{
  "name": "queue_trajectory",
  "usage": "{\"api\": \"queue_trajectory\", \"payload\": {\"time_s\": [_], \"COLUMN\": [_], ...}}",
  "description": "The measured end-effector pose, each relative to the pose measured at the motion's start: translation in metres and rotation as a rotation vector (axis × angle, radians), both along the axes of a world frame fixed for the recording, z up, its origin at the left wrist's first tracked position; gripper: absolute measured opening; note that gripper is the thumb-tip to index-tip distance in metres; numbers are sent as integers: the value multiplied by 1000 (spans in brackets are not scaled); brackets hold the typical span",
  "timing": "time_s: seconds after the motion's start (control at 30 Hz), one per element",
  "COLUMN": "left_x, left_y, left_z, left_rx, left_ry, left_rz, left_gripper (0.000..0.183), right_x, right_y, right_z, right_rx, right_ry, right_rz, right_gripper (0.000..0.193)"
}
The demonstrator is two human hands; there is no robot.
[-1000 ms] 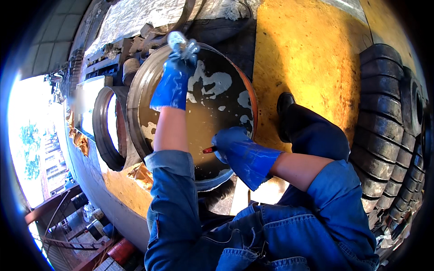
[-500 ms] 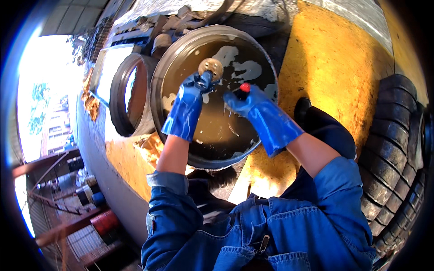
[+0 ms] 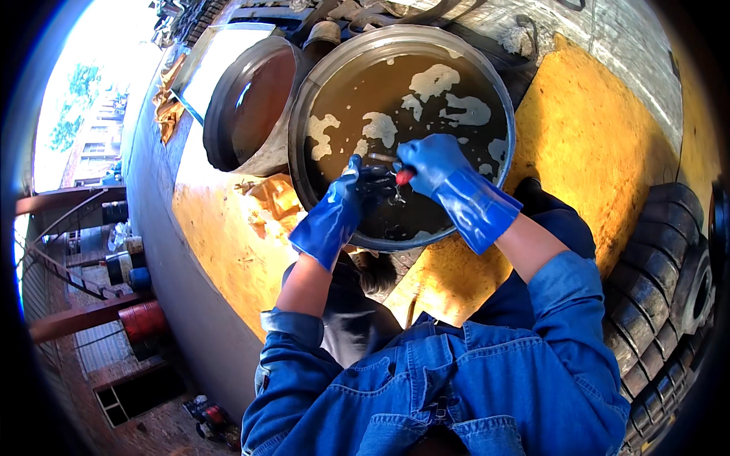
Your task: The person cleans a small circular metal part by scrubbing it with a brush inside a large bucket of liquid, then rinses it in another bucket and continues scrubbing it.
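Note:
A wide round tub [image 3: 303, 91] of murky brown liquid with pale foam patches is in front of me. Both my hands are in long blue rubber gloves above its near half. My left hand [image 3: 361, 190] is curled, its fingers dark and wet; what it holds is mostly hidden. My right hand [image 3: 435, 161] is closed round a red-ended tool [image 3: 405, 176], its kind hidden by the fist. A thin pale strip [image 3: 382, 157] shows between the hands; I cannot tell whether it is a disc's edge or part of the tool. Drips hang below the red end.
Left of the tub stands a smaller metal drum [image 3: 255, 102] with reddish-brown contents. Crumpled orange-brown material [image 3: 274, 201] lies beside it on the yellow floor [image 3: 601, 114]. Big black tyres [image 3: 646, 258] are stacked at my right. Scrap and a small bucket [image 3: 323, 34] sit behind.
The round holed disc in my left hand no longer shows face-on. Both hands have come nearer each other, the left moving down and right. My view has shifted, showing more of the drum.

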State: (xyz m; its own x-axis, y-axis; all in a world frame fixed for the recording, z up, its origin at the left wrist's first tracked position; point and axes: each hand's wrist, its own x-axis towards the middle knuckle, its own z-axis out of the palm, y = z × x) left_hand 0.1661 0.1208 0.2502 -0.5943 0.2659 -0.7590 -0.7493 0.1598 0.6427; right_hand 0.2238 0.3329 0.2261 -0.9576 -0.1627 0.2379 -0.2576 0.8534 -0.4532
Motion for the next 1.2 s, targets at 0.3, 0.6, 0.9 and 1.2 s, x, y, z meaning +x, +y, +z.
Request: {"api": "queue_trajectory", "payload": {"time_s": [0.3, 0.6, 0.9, 1.2], "left_x": [2, -21, -8, -13], "left_y": [-43, -43, -23, -38], "left_z": [-67, -77, -78, -86], "left_rx": [111, 221, 220, 225], "left_ry": [492, 96, 168, 222], "left_rz": [-135, 240, -51, -123], "left_gripper": [55, 40, 40, 34], "right_x": [1, -23, -16, -16], "right_y": [-25, -6, -13, -32], "right_z": [-26, -5, 8, 13], "right_rx": [65, -932, -618, -858], "right_ry": [-11, -253, -387, -155], "right_rz": [-45, -223, -151, 100], "right_gripper": [23, 19, 21, 16]}}
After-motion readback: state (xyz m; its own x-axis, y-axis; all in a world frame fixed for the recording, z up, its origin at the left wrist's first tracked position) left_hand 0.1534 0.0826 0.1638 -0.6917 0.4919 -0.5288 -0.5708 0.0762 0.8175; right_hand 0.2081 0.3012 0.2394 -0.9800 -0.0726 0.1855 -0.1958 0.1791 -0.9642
